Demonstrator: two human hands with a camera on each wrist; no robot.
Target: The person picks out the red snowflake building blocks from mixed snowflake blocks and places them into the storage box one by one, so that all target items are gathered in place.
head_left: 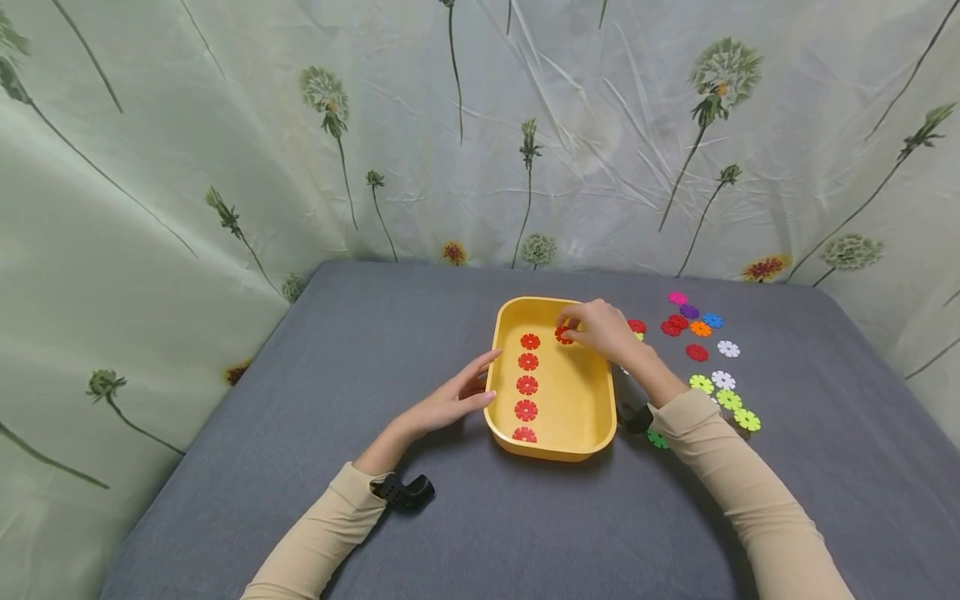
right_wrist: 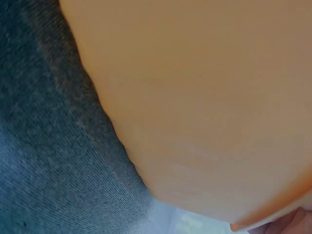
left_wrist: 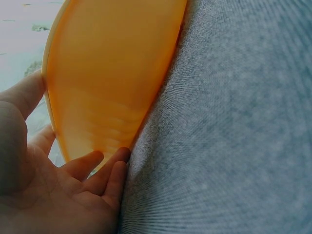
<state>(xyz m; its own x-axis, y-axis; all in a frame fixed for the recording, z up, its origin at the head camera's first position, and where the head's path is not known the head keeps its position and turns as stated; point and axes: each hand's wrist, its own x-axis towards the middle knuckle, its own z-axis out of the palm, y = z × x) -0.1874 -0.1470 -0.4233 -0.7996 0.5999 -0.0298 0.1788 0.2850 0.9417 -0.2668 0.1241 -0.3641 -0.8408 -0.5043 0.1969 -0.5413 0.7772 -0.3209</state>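
Note:
A yellow plastic tub (head_left: 551, 450) stands on the grey cloth. Inside, along its left side, several red flower-shaped discs (head_left: 527, 385) form a column. My left hand (head_left: 442, 406) rests against the tub's left side, thumb and fingertips touching its rim and outer wall; the left wrist view shows those fingers spread on the yellow wall (left_wrist: 112, 63). Over the tub's far right part, my right hand (head_left: 603, 332) pinches another red flower-shaped disc (head_left: 562, 335) at the tub floor. In the right wrist view the tub wall (right_wrist: 195, 107) hides most of that hand.
Right of the tub lie loose flower discs: red (head_left: 697, 352), white (head_left: 728, 349), orange (head_left: 701, 328), blue (head_left: 713, 320), pink (head_left: 677, 297), yellow-green (head_left: 728, 400) and green (head_left: 657, 439). The right forearm passes over some. A flower-print curtain (head_left: 480, 125) hangs behind the table.

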